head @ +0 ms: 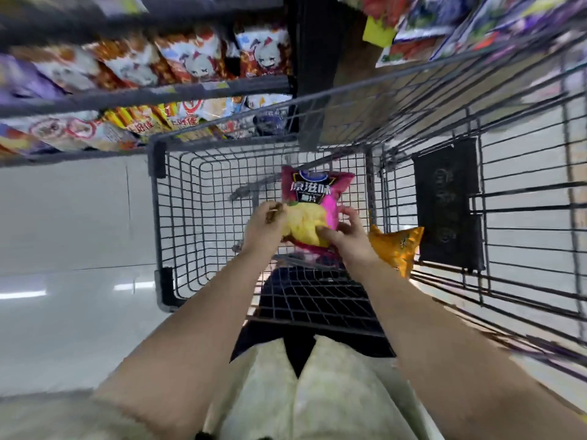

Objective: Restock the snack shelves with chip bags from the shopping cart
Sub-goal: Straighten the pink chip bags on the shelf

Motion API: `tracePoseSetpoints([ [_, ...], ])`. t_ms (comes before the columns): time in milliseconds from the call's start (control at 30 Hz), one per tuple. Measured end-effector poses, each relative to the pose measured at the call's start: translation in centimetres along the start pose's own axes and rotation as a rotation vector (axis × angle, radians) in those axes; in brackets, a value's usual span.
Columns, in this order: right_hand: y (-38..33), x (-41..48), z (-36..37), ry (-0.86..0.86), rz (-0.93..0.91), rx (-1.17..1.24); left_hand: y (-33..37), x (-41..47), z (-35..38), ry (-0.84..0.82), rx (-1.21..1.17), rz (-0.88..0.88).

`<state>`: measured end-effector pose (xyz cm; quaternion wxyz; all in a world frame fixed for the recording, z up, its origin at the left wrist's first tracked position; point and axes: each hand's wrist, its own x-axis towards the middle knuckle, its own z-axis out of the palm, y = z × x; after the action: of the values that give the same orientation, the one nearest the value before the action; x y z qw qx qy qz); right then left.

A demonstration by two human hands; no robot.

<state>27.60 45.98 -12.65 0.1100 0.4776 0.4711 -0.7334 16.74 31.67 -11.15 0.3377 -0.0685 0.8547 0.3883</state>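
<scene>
A pink chip bag point(313, 190) with yellow chips printed on it is held over the wire shopping cart point(178, 223). My left hand point(265, 228) grips its left side. My right hand point(347, 235) grips its right lower corner, thumb across the front. An orange chip bag point(395, 247) lies in the cart just right of my right hand. The snack shelves point(143, 93) stand beyond the cart at the upper left, packed with bags.
A second wire cart point(508, 173) with a black panel point(448, 204) stands close on the right. More snack packs point(444, 23) hang at the upper right. White floor point(70, 236) lies left of the cart.
</scene>
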Motion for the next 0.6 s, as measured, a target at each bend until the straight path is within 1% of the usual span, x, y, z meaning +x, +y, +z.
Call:
tracePoseSetpoints([
  [133, -2.9, -3.2, 1.5, -0.088, -0.155, -0.093, 1.6, -3.0, -4.4, 0.07, -0.381, -0.04],
  [267, -5.6, -4.8, 3.8, -0.206, -0.297, -0.184, 2.3, -5.6, -7.4, 0.198, -0.644, -0.033],
  [367, -6.4, -6.0, 5.6, -0.307, -0.374, -0.287, 1.1, -8.1, -9.4, 0.254, -0.734, -0.089],
  [500, -6.4, -7.7, 8.0, -0.434, -0.45, -0.384, -1.8, -12.0, -11.9, 0.252, -0.887, -0.16],
  [600, -5.4, -9.2, 10.5, -0.558, -0.444, -0.431, -4.2, -15.1, -13.2, 0.282, -0.93, -0.197],
])
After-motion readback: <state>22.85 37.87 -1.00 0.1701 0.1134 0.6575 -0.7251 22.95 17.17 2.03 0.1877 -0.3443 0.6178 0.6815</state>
